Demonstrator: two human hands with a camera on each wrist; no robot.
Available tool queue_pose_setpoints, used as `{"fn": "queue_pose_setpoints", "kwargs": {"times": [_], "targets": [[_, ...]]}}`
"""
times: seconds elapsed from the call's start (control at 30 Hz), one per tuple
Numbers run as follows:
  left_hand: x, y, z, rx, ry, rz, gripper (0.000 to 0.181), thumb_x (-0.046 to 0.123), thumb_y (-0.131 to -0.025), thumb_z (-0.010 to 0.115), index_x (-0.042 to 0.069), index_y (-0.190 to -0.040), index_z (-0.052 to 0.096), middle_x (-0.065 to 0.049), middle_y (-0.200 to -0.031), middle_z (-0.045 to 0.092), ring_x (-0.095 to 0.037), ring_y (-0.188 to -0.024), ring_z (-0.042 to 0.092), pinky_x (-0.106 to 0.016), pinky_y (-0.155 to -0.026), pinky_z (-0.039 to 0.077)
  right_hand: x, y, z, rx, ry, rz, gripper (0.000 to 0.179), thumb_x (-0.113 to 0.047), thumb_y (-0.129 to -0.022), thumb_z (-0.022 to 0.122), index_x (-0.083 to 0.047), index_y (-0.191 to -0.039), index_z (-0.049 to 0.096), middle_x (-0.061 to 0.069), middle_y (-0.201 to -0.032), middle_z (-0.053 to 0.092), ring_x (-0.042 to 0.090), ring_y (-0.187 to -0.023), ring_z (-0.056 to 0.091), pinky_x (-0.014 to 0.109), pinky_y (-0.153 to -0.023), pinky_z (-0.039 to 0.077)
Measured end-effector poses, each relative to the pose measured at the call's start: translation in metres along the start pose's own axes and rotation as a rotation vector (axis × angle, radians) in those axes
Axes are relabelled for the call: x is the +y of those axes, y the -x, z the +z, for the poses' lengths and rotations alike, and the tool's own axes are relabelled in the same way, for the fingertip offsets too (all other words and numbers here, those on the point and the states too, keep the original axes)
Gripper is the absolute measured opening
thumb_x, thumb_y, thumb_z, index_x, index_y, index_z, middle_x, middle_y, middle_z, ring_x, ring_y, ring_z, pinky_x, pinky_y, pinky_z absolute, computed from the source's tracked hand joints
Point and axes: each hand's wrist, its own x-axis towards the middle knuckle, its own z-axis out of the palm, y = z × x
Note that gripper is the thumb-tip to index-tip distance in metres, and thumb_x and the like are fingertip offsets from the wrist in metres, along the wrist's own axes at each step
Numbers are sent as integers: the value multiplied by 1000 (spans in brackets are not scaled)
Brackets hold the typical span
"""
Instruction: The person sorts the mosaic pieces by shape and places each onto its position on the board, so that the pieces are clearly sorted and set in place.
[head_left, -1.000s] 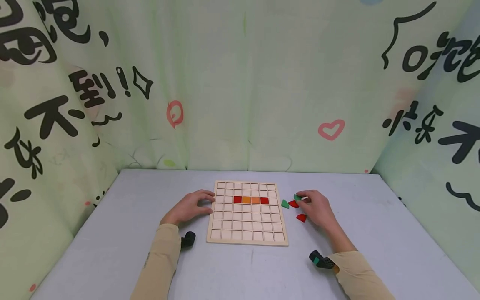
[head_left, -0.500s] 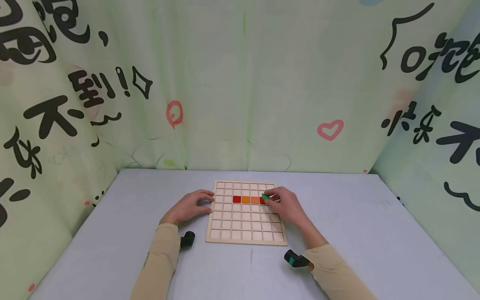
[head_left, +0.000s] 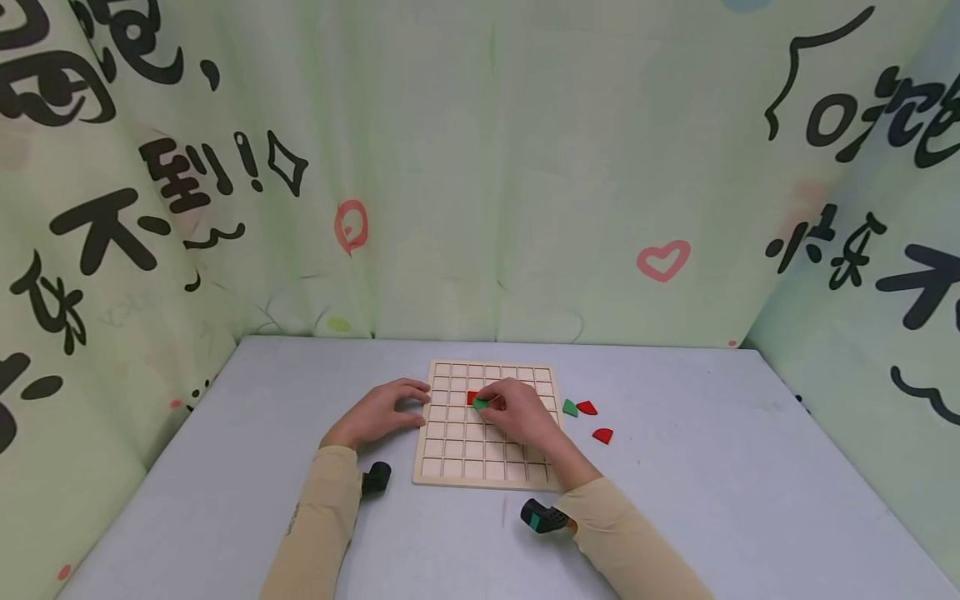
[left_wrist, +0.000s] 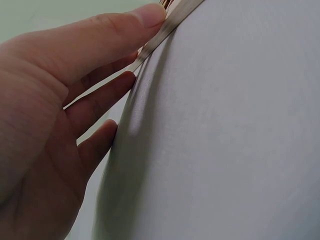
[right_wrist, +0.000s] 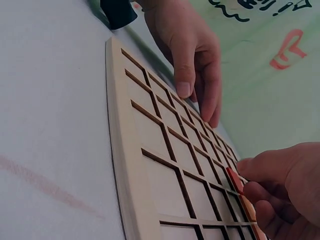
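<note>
A wooden grid board (head_left: 453, 450) lies on the table. My left hand (head_left: 381, 413) rests at its left edge, fingers and thumb spread and relaxed. In the left wrist view the thumb (left_wrist: 150, 16) touches the board's rim (left_wrist: 172, 24). Over the board, my right hand (head_left: 521, 414) pinches a small green piece (head_left: 480, 405) between thumb and fingertips, close to a red square (head_left: 471, 397) set in a cell. Orange squares (right_wrist: 248, 207) beside it are covered by the right hand in the head view but partly show in the right wrist view.
Off the board's right side lie a loose green piece (head_left: 571, 408) and two red quarter-round pieces, one farther back (head_left: 587, 408) and one nearer (head_left: 602, 436). A printed curtain (head_left: 435, 208) hangs behind the white table (head_left: 225, 467). Black cameras sit on both wrists.
My right hand has picked up the green piece from right of the board and carried it leftward across the row of coloured squares. The left hand stays at the board's edge.
</note>
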Motion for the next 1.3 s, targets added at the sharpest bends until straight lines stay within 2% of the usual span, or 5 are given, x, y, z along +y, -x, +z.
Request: {"fn": "queue_pose_setpoints", "kwargs": {"times": [0.3, 0.53, 1.3], "targets": [[0, 0, 0, -4, 1, 3, 35, 19, -86, 76, 5, -118, 68, -5, -138, 55, -28, -135, 43, -45, -114, 33, -6, -4, 6, -59, 16, 11, 18, -7, -86, 74, -4, -104, 73, 3, -93, 65, 13, -80, 57, 27, -72, 51], [0, -1, 0, -4, 3, -6, 35, 19, -86, 76, 6, -117, 68, -5, -138, 55, -28, -135, 43, -46, -114, 33, -6, -4, 8, -75, 32, 32, 16, -9, -86, 74, -4, -102, 73, 1, -91, 63, 13, -77, 53, 26, -69, 49], [-3, -3, 2, 1, 0, -34, 35, 19, -85, 77, 7, -117, 69, -3, -138, 56, -27, -135, 43, -45, -114, 32, -4, -2, 11, -37, 69, 29, 13, -12, -87, 74, -4, -97, 73, 0, -83, 57, 14, -75, 48, 25, -64, 45]]}}
